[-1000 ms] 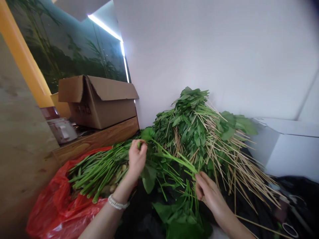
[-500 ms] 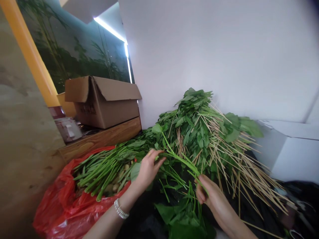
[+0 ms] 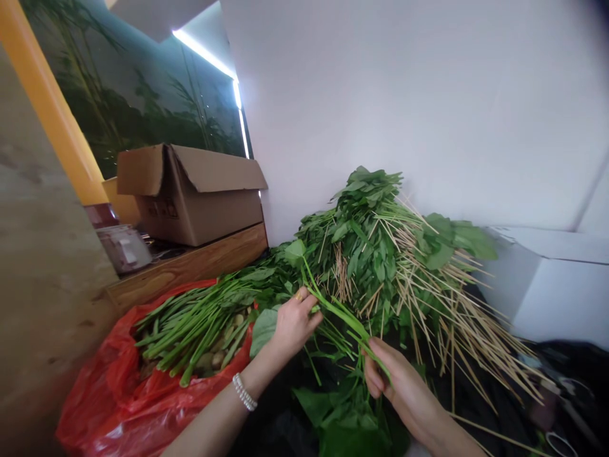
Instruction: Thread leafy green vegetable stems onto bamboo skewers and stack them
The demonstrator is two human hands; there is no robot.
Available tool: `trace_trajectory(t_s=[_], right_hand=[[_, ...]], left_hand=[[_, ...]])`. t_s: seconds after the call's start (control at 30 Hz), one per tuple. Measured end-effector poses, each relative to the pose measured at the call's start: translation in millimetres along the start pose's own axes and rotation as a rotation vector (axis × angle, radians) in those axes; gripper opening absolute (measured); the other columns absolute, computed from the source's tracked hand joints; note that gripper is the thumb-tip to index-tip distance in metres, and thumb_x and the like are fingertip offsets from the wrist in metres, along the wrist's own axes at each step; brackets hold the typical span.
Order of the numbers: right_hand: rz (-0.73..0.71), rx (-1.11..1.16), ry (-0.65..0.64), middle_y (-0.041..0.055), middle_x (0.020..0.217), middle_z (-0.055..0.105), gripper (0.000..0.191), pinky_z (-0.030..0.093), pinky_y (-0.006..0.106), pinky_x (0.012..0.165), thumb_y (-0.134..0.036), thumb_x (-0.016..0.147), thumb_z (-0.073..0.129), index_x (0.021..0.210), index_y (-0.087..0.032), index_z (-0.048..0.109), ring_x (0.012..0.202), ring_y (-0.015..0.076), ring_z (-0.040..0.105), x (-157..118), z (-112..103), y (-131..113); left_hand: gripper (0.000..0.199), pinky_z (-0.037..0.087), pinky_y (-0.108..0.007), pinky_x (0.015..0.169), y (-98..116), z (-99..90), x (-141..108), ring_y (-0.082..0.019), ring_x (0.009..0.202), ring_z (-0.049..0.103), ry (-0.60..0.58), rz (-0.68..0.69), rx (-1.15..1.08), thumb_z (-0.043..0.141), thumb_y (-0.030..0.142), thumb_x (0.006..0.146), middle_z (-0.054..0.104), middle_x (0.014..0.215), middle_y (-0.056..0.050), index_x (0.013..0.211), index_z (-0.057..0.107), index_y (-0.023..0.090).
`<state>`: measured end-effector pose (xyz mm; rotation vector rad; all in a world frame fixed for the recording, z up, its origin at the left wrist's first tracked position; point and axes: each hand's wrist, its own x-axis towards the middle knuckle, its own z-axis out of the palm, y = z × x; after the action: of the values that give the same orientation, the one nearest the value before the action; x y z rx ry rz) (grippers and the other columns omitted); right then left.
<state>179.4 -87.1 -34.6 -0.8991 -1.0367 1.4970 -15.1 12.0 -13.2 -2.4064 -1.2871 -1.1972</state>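
Observation:
A leafy green stalk (image 3: 340, 311) slants across the middle, with a small leaf at its upper left end. My right hand (image 3: 394, 374) pinches its lower end between thumb and fingers. Near its upper part, my left hand (image 3: 297, 320), with a ring and a beaded bracelet, has its fingers curled closed against the stalk; the fingertips are partly hidden. A broad leaf (image 3: 264, 330) shows beside the left hand; whether it hangs from that hand I cannot tell. Below my hands lie large dark green leaves (image 3: 340, 419) and loose green stems.
A large heap of leaves on thin wooden sticks (image 3: 371, 247) rises against the wall. On the left, a red plastic bag (image 3: 109, 393) holds green stems and round pale pieces. An open cardboard box (image 3: 209, 209) stands on a wooden ledge; a white box (image 3: 547, 292) is at right.
My left hand has moved slightly right and down along the stalk, its fingers now more closed. The right hand still holds the lower end; the whole view has shifted a little.

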Motion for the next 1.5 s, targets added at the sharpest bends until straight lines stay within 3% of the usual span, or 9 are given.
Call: trace_trajectory(t_s=[0.17, 0.37, 0.57, 0.67, 0.87, 1.07, 1.2, 1.37, 1.5], right_hand=[[-0.061, -0.014, 0.096, -0.0086, 0.044, 0.039, 0.042, 0.030, 0.025, 0.051, -0.061, 0.082, 0.053, 0.070, -0.020, 0.051, 0.044, 0.0098, 0.036, 7, -11, 1], [-0.154, -0.200, 0.144, -0.0083, 0.043, 0.042, 0.043, 0.035, 0.026, 0.054, -0.059, 0.087, 0.047, 0.064, -0.023, 0.043, 0.043, 0.0108, 0.040, 14, -22, 5], [-0.176, -0.343, 0.194, -0.0078, 0.045, 0.042, 0.043, 0.034, 0.026, 0.053, -0.058, 0.088, 0.047, 0.063, -0.024, 0.041, 0.046, 0.0119, 0.041, 12, -23, 8], [-0.145, -0.431, 0.240, -0.0080, 0.047, 0.040, 0.042, 0.031, 0.026, 0.049, -0.062, 0.086, 0.045, 0.067, -0.026, 0.042, 0.045, 0.0129, 0.039, 12, -27, 12], [-0.303, -0.793, 0.320, -0.0036, 0.052, 0.048, 0.029, 0.028, 0.030, 0.052, -0.057, 0.088, 0.043, 0.086, -0.029, 0.050, 0.049, 0.0200, 0.047, 9, -28, 13], [-0.397, -1.051, 0.328, 0.0025, 0.066, 0.061, 0.022, 0.029, 0.032, 0.060, -0.048, 0.092, 0.039, 0.089, -0.029, 0.050, 0.063, 0.0258, 0.057, 7, -25, 12], [-0.377, -0.988, 0.287, 0.0001, 0.062, 0.058, 0.023, 0.028, 0.031, 0.058, -0.050, 0.092, 0.040, 0.090, -0.029, 0.051, 0.059, 0.0235, 0.054, 6, -25, 13], [-0.243, -0.639, 0.313, -0.0058, 0.047, 0.043, 0.033, 0.028, 0.029, 0.050, -0.058, 0.087, 0.047, 0.075, -0.027, 0.051, 0.046, 0.0167, 0.041, 8, -27, 7], [-0.207, -0.353, 0.237, -0.0062, 0.045, 0.042, 0.044, 0.035, 0.027, 0.054, -0.058, 0.089, 0.045, 0.060, -0.024, 0.042, 0.045, 0.0125, 0.041, 11, -26, 3]], left_hand=[[0.021, 0.043, -0.026, 0.061, -26, -10.3, 18, -0.016, 0.064, 0.052, 0.259, -0.281, -0.141, 0.037, 0.018, 0.084, 0.052, 0.068, 0.001, 0.073, 0.055, 0.019], [0.024, 0.042, -0.034, 0.086, -56, -41.9, 30, -0.021, 0.095, 0.054, 0.397, -0.309, -0.182, 0.036, 0.024, 0.085, 0.058, 0.088, -0.005, 0.068, 0.052, 0.021], [0.020, 0.044, -0.024, 0.057, -51, -47.1, 25, -0.013, 0.053, 0.049, 0.478, -0.454, -0.419, 0.032, 0.030, 0.091, 0.048, 0.061, 0.005, 0.080, 0.047, 0.023], [0.019, 0.045, -0.024, 0.061, -40, -44.1, 20, -0.014, 0.060, 0.053, 0.339, -0.344, -0.261, 0.041, 0.033, 0.090, 0.055, 0.068, 0.002, 0.084, 0.055, 0.021], [0.037, 0.048, -0.024, 0.071, -29, -28.1, 18, -0.015, 0.079, 0.061, -0.072, 0.179, 0.145, 0.046, 0.022, 0.091, 0.061, 0.091, -0.003, 0.127, 0.053, 0.026], [0.035, 0.047, -0.026, 0.067, -37, -18.5, 13, -0.016, 0.071, 0.059, -0.224, 0.308, 0.324, 0.052, 0.010, 0.084, 0.061, 0.091, -0.004, 0.114, 0.060, 0.024], [0.017, 0.047, -0.025, 0.069, -35, -11.0, 15, -0.017, 0.075, 0.060, -0.091, 0.159, 0.059, 0.055, 0.014, 0.081, 0.061, 0.083, -0.003, 0.093, 0.065, 0.020], [0.022, 0.046, -0.025, 0.064, -49, -22.6, 38, -0.015, 0.065, 0.058, 0.344, -0.256, -0.195, 0.041, 0.017, 0.083, 0.060, 0.069, 0.000, 0.078, 0.062, 0.018], [0.023, 0.045, -0.028, 0.073, -44, -27.6, 38, -0.017, 0.077, 0.057, 0.480, -0.294, -0.175, 0.038, 0.021, 0.087, 0.060, 0.081, -0.003, 0.085, 0.061, 0.018]])
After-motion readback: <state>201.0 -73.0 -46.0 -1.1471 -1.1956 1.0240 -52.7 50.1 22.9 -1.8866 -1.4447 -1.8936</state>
